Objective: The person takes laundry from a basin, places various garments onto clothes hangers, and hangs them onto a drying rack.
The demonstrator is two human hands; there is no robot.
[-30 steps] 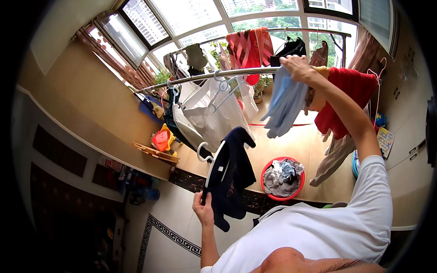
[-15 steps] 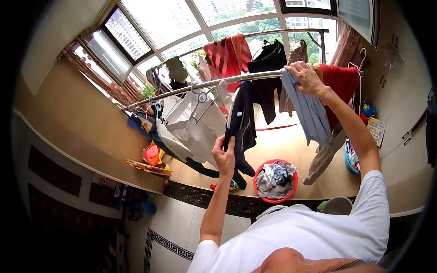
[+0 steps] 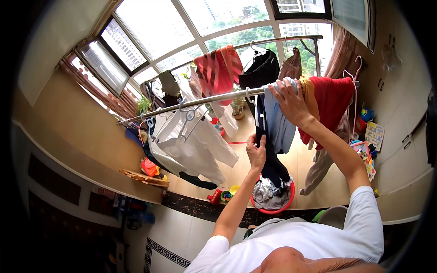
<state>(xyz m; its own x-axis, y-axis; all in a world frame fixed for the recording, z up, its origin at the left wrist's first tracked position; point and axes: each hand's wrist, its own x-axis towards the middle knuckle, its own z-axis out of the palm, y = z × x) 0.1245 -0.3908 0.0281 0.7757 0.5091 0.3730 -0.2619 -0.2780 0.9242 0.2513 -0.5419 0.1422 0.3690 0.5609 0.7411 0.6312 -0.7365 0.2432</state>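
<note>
In the head view, my left hand (image 3: 256, 154) is closed on the edge of dark navy trousers (image 3: 271, 159), which hang from a white hanger (image 3: 249, 94) on the front metal rail (image 3: 216, 98). Their lower end reaches down over the red basin. My right hand (image 3: 291, 102) is higher, its fingers curled over a light blue garment (image 3: 276, 125) draped across that rail. The navy trousers and the light blue garment hang against each other. Just right of my right hand are a yellow cloth (image 3: 309, 95) and a red towel (image 3: 334, 102).
White clothes (image 3: 193, 145) and blue hangers (image 3: 190, 116) occupy the rail's left part. A second rail (image 3: 273, 41) by the windows carries more laundry. Below, a red basin (image 3: 291, 195) holds crumpled laundry. Toys (image 3: 225, 194) lie on the floor, and a wooden stool (image 3: 144, 177) stands left.
My left hand and the navy trousers have moved right along the rail, up against the light blue garment. A gap has opened beside the white clothes. My right hand remains on the light blue garment.
</note>
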